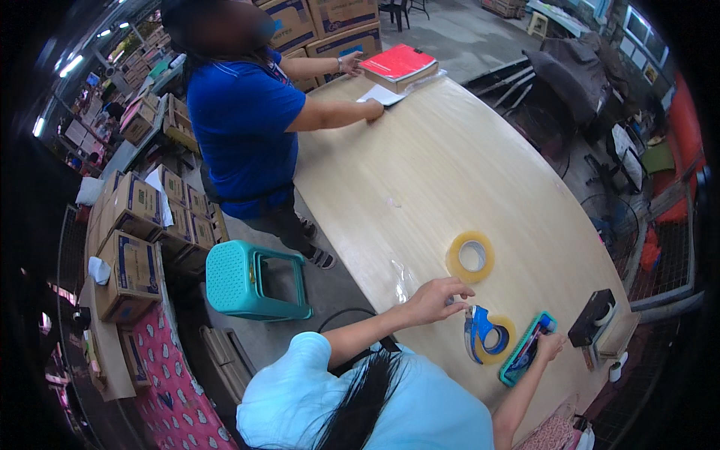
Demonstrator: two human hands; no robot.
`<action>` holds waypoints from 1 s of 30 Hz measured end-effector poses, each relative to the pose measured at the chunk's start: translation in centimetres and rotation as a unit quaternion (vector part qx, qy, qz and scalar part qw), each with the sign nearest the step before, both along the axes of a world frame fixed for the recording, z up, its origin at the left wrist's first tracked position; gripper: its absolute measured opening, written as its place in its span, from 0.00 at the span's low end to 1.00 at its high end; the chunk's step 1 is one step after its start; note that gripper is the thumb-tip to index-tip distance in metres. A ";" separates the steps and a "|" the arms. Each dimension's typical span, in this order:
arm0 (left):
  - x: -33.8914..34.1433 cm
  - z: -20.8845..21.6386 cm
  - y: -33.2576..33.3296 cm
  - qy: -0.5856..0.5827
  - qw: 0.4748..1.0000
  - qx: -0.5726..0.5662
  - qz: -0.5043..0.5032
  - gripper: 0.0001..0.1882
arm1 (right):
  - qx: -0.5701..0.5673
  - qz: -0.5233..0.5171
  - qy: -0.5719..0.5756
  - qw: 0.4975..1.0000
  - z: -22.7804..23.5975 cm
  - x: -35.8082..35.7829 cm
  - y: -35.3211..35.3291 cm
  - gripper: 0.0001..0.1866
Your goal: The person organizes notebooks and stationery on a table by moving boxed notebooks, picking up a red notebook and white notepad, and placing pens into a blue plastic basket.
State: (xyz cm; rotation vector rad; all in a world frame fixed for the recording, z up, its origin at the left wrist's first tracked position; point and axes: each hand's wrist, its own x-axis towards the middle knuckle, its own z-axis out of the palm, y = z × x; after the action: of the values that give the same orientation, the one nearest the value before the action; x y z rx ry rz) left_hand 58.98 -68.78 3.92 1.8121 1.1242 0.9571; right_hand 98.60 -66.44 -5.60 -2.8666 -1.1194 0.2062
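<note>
My left hand (437,302) hovers over the table just beside a blue tape dispenser (475,330), fingers bent and thumb apart from them. I see nothing clearly held in it. A roll of clear yellowish tape (507,328) is fitted on the dispenser. Farther off lies a loose wide tape roll (490,259). My right hand (551,346) is closed at the right rim of a teal tray (508,380) with pens and other small things inside. What its fingers grip there is hidden.
Across the table (405,161) a person in a blue shirt (238,112) handles white paper (381,95) beside a red-topped stack (400,62). A black tape dispenser (592,318) stands at the right edge. Clear plastic (403,281), a teal stool (238,277) and cartons (133,274) are to the left.
</note>
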 end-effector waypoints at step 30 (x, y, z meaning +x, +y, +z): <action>0.0 1.3 -6.3 0.030 0.997 -0.002 0.067 0.13 | 0.047 0.193 0.106 0.974 -4.8 5.5 -0.2 0.18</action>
State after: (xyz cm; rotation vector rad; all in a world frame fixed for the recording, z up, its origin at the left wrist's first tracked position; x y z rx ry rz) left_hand 58.97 -75.09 5.18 1.7915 1.2976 0.9827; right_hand 104.12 -66.67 -10.37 -2.4492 -1.5769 0.4504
